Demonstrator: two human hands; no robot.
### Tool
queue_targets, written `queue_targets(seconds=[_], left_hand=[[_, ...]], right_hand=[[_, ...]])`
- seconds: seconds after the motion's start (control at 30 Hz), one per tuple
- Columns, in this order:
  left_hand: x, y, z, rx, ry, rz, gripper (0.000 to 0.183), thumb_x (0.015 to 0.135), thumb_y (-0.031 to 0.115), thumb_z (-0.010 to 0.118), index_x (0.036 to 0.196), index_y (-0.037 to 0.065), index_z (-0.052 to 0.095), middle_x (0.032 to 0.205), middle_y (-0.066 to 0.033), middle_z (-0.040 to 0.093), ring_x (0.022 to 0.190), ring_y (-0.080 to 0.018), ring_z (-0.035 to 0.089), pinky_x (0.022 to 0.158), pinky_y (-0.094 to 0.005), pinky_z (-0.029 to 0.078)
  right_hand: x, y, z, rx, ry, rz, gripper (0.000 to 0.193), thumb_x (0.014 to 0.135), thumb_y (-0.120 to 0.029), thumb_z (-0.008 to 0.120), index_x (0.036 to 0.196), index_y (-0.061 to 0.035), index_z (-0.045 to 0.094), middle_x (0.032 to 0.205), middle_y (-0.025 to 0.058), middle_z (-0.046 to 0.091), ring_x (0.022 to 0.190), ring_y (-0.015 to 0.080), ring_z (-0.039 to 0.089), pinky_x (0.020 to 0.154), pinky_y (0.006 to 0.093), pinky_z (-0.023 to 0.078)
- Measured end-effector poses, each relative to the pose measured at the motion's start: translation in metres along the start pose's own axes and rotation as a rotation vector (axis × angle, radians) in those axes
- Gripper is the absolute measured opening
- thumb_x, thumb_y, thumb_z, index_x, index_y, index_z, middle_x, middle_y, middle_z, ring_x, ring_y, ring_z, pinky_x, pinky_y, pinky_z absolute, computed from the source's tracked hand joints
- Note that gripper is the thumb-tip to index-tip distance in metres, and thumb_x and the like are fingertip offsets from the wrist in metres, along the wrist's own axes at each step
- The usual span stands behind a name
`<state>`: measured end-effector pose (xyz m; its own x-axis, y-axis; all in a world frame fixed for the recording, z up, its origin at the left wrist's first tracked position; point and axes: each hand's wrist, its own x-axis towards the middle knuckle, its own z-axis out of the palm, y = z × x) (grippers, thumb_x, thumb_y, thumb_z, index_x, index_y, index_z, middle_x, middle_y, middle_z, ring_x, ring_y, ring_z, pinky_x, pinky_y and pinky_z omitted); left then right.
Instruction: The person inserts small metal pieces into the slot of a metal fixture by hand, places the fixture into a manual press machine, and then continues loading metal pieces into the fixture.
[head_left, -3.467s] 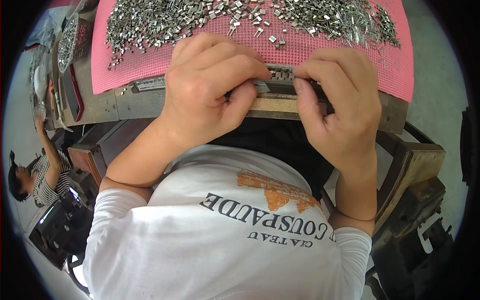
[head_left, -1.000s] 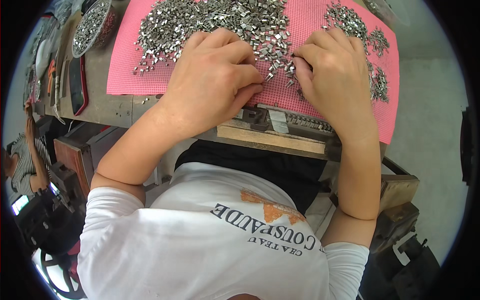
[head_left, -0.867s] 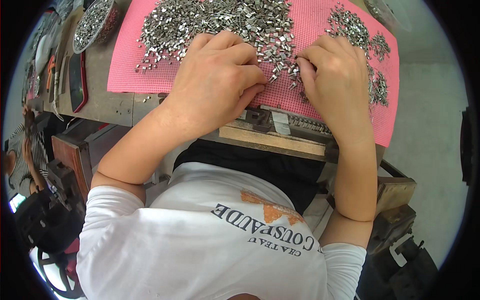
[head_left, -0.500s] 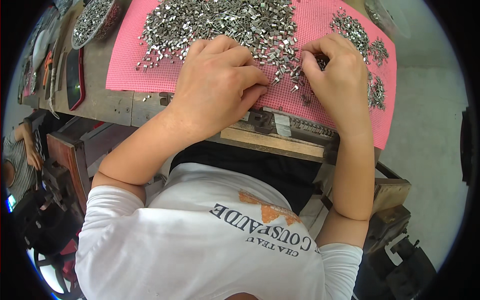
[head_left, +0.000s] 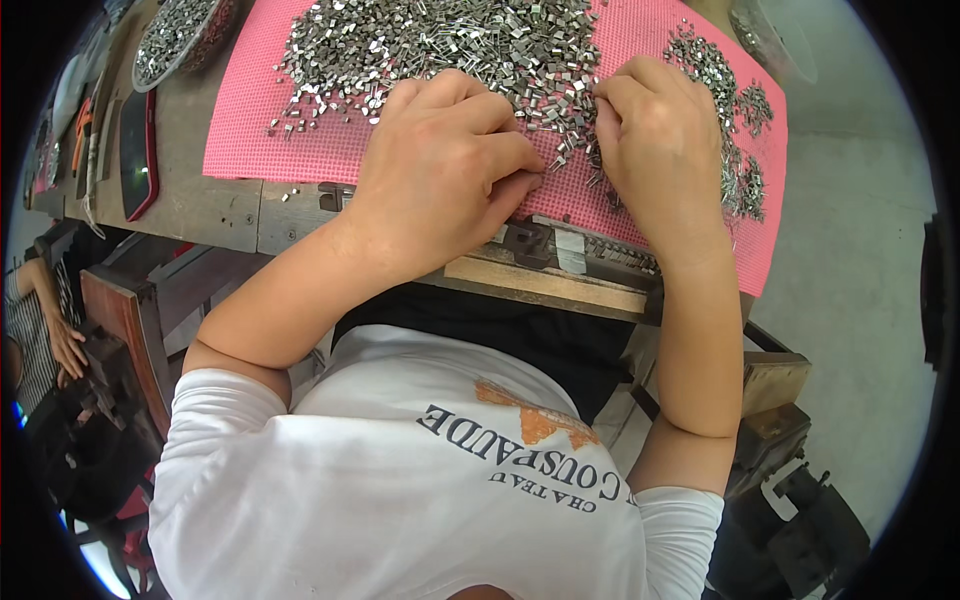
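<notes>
On the pink mesh mat [head_left: 300, 140], a broad heap of small metal pieces [head_left: 440, 45] is shown, with both hands brought together at its near edge. The left hand [head_left: 445, 175] is curled knuckles-up, its fingertips drawn in toward the thumb and resting among the pieces; whether a piece is pinched cannot be told, since the fingertips are hidden beneath the hand. The right hand [head_left: 660, 145] is likewise bent, its fingers pressed together and dug into the heap just beside the left. Compared with the frame taken three and a half seconds before, the hands have been moved from the narrow metal fixture [head_left: 560, 245] at the bench edge up onto the mat; over the last second they have been kept there, the right hand shifted a little further into the heap. By this it is judged that gathering of fresh pieces is in hand, and the fixture is left unattended. A smaller scatter of pieces [head_left: 735, 120] lies to the right, a round tray of pieces [head_left: 180, 35] at the far left, and a dark phone with a red rim [head_left: 137, 150] on the wooden bench [head_left: 190, 205].
</notes>
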<state>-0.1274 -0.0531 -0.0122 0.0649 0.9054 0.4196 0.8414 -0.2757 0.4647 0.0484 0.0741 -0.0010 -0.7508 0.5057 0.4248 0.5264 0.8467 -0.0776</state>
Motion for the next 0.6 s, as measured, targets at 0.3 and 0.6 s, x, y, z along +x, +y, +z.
queue_targets(seconds=[0.3, 0.6], left_hand=[[-0.004, -0.005, 0.0, -0.046, 0.023, -0.008, 0.013, 0.075, 0.015, 0.088, 0.085, 0.016, 0.079, 0.088, 0.0031, 0.067, 0.095, -0.0202, 0.063, 0.082, -0.037, 0.045], [-0.005, -0.005, 0.002, -0.048, 0.04, 0.005, 0.015, 0.073, 0.012, 0.088, 0.085, 0.015, 0.08, 0.086, 0.0024, 0.069, 0.092, -0.0211, 0.064, 0.083, -0.0368, 0.048]], right_hand=[[0.0, -0.007, -0.004, 0.017, -0.09, 0.066, 0.009, 0.086, -0.012, 0.071, 0.08, -0.006, 0.072, 0.086, 0.0082, 0.066, 0.088, 0.0284, 0.067, 0.081, 0.043, 0.048], [-0.012, -0.01, 0.008, -0.041, 0.009, 0.143, 0.007, 0.083, -0.006, 0.06, 0.078, -0.0064, 0.064, 0.082, 0.0085, 0.065, 0.084, 0.03, 0.067, 0.075, 0.0456, 0.048]])
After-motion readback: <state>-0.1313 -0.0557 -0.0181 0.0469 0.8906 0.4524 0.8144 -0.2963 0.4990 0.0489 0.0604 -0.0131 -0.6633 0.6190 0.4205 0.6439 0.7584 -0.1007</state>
